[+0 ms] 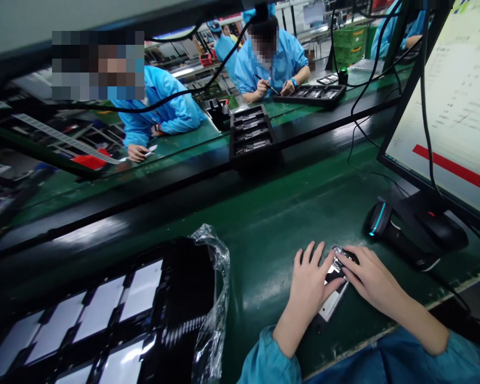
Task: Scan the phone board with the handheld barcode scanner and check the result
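An opened phone-like device (pixel 333 303) with exposed metal parts at its upper end lies on the green work surface, tilted to the right. My left hand (pixel 310 274) rests on its left edge, fingers spread, with the thumb across its middle. From the right, my right hand (pixel 368 274) touches the upper part, its index finger and thumb on the exposed components. Both hands partly cover the device, and neither is wrapped round it.
A black tray (pixel 184 298) of white-faced rectangular pieces, with clear plastic wrap (pixel 220 288), sits at left. A handheld scanner (pixel 400 237) and monitor (pixel 452 117) stand at right. Beyond a black rail are two trays (pixel 253 130) (pixel 310 95) and people in blue.
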Available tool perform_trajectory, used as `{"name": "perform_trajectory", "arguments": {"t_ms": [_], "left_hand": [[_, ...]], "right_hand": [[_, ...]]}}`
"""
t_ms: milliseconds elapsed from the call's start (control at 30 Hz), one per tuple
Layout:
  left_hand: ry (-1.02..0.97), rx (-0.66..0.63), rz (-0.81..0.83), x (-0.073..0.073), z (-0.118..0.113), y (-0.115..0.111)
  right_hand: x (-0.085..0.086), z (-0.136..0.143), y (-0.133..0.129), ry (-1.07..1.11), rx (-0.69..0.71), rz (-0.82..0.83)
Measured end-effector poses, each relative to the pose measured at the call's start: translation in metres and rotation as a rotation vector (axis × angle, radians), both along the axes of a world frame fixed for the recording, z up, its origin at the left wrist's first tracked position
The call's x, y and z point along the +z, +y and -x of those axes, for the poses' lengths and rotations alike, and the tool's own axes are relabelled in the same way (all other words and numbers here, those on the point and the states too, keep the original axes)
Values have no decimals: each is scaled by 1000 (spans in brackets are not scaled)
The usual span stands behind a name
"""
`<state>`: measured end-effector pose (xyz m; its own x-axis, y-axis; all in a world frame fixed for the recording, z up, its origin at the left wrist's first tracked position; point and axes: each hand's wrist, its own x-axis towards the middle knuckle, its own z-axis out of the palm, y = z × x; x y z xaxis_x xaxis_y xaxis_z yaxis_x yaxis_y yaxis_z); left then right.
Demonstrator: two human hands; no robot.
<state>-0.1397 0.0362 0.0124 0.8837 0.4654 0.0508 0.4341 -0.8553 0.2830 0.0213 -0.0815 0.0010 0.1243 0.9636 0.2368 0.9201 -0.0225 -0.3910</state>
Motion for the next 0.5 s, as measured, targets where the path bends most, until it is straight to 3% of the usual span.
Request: {"name": "perform_trajectory", "arguments": {"t_ms": [500], "left_hand": [[-37, 11, 81, 1, -1, 1]], "right_hand": [[-11, 0, -6, 1, -31, -24]]}}
